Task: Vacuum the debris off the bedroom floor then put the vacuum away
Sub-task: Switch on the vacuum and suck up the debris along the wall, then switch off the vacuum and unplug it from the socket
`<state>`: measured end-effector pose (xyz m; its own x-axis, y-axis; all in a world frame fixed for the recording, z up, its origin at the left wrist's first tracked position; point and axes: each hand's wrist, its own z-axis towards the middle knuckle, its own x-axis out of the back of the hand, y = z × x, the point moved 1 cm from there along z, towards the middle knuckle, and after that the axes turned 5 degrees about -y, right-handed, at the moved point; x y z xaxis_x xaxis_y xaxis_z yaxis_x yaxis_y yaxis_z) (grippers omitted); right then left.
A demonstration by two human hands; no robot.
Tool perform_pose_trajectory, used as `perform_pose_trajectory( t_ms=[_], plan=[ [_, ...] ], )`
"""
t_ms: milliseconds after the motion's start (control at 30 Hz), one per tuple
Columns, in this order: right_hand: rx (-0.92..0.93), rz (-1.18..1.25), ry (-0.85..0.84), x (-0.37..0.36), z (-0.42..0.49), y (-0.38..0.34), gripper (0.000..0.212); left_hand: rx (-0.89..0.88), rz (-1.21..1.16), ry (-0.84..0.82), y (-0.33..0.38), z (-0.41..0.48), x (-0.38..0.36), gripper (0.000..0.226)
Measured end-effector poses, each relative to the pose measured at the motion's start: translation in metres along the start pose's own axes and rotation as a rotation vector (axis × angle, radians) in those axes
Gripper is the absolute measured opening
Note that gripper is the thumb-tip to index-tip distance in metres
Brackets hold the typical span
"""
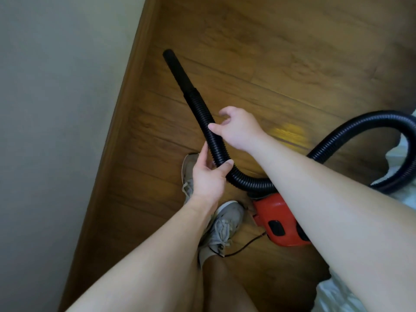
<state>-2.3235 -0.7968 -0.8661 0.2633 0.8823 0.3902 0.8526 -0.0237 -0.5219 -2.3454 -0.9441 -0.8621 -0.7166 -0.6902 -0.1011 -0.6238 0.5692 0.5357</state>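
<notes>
left hand grips black hose; right hand thumb touching hose, fingers loose; red vacuum on wood floor.

A: Where does the hose run?
B: It loops at the right by the bedding, passes under the right arm, then slants away toward the wall on the left, with the nozzle at its far end.
A: And the hands?
B: The left hand grips it nearer. The right hand is just beyond, thumb touching it.
A: The vacuum?
B: On the floor, right of the shoes, the cord between them.
</notes>
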Motion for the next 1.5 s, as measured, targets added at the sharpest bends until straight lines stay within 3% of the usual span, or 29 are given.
perform_pose_trajectory(
  t_ms=[533, 967, 1300, 1500],
  plan=[
    [-0.097, 0.239, 0.197, 0.019, -0.122, 0.088, 0.059, -0.027, 0.190, 0.035, -0.016, -0.029, 0.001, 0.076],
    [-0.346, 0.560, 0.405, -0.064, -0.197, 0.166, 0.051, -0.031, 0.447, -0.009, -0.038, -0.034, 0.012, 0.078],
    [-0.629, 0.513, 0.395, -0.145, -0.204, 0.234, 0.059, -0.073, 0.552, -0.024, -0.068, -0.028, 0.017, 0.078],
    [-0.676, 0.460, 0.589, -0.161, -0.197, 0.249, 0.050, -0.078, 0.592, -0.026, -0.080, -0.021, 0.015, 0.079]
  ],
)
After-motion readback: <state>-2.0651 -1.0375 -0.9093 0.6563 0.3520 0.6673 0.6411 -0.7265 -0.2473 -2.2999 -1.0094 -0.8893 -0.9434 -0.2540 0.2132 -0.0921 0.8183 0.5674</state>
